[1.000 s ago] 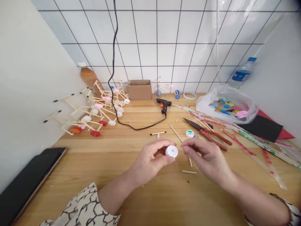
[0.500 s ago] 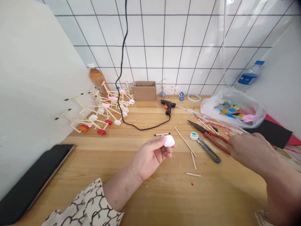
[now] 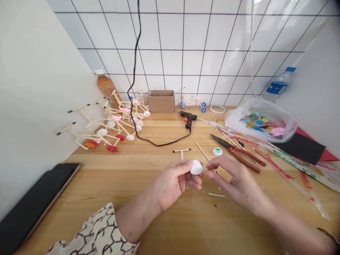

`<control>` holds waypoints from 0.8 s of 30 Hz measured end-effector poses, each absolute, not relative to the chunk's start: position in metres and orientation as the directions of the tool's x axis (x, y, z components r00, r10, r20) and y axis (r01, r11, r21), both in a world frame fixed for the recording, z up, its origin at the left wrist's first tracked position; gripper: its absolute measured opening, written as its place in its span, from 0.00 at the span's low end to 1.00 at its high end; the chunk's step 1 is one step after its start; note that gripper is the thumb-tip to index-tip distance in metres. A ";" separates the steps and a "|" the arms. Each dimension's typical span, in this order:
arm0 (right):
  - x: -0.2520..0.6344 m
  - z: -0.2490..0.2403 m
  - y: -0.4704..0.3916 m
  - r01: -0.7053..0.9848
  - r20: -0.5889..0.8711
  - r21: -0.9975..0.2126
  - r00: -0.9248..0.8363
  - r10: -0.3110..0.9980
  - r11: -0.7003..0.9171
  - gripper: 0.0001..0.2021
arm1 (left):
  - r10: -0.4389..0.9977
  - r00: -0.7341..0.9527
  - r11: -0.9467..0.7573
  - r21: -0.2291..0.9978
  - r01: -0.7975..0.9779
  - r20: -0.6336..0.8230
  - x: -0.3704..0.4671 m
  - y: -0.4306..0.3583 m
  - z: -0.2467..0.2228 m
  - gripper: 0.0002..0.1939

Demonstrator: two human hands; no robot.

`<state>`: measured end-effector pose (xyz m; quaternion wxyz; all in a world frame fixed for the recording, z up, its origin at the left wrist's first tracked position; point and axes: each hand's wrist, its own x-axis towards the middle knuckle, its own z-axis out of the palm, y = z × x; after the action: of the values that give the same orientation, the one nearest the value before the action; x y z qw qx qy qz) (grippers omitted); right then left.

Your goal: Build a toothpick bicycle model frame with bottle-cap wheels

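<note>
My left hand (image 3: 168, 186) is closed around a small white rounded piece (image 3: 196, 168), pinched between thumb and fingers; its material I cannot make out. Just to the right, my right hand (image 3: 240, 182) has its thumb and fingers apart and holds nothing. It hovers beside the white piece without touching it and covers most of the snips seen earlier. A wooden stick (image 3: 202, 150) runs partly behind the hands, and a short stick (image 3: 216, 194) lies below them. Beyond my left hand is a T-shaped stick piece (image 3: 182, 151) with dark ends. A white bottle cap (image 3: 217, 152) lies beyond my right hand.
Red-handled pliers (image 3: 243, 156) lie to the right, near a plastic bag (image 3: 288, 132) of coloured caps. A black glue gun (image 3: 188, 118) and its cord stand farther back by a cardboard box (image 3: 160, 102). Several stick models (image 3: 106, 124) crowd the left; a phone (image 3: 39, 202) lies nearer.
My right hand has left the pliers' handle area and moved left, opening beside the white piece. My left hand has shifted slightly right and down, still holding the piece.
</note>
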<state>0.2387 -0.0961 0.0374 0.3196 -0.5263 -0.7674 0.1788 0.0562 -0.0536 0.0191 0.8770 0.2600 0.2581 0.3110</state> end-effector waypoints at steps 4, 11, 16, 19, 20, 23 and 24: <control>0.240 0.041 -0.095 0.696 0.311 -0.601 -0.249 0.917 0.393 0.10 | 0.682 0.675 0.662 0.630 -0.405 -0.283 0.056 -0.054 0.019 0.12; 0.261 0.044 -0.086 0.818 0.258 -0.506 -0.161 0.953 0.275 0.11 | 0.729 0.576 0.656 0.615 -0.437 -0.369 0.054 -0.050 0.025 0.15; 0.287 0.044 -0.075 0.860 0.278 -0.499 0.045 0.959 0.104 0.11 | 0.764 0.537 0.622 0.630 -0.464 -0.359 0.052 -0.048 0.028 0.13; 0.307 0.045 -0.068 0.887 0.347 -0.461 0.203 0.915 -0.022 0.11 | 0.780 0.536 0.602 0.622 -0.500 -0.324 0.050 -0.047 0.028 0.13; 0.312 0.045 -0.066 0.892 0.359 -0.447 0.246 0.900 -0.065 0.11 | 0.779 0.544 0.602 0.615 -0.510 -0.311 0.049 -0.046 0.028 0.13; 0.322 0.042 -0.063 0.909 0.327 -0.381 0.305 0.894 -0.171 0.11 | 0.779 0.561 0.599 0.599 -0.532 -0.281 0.048 -0.046 0.028 0.14; 0.323 0.041 -0.062 0.920 0.307 -0.348 0.293 0.905 -0.180 0.11 | 0.779 0.562 0.599 0.596 -0.535 -0.278 0.048 -0.046 0.028 0.14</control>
<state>0.3231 -0.0624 0.0410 0.2387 -0.7679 -0.5943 -0.0152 0.0483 -0.0455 0.0275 0.8537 0.2289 0.2662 0.3846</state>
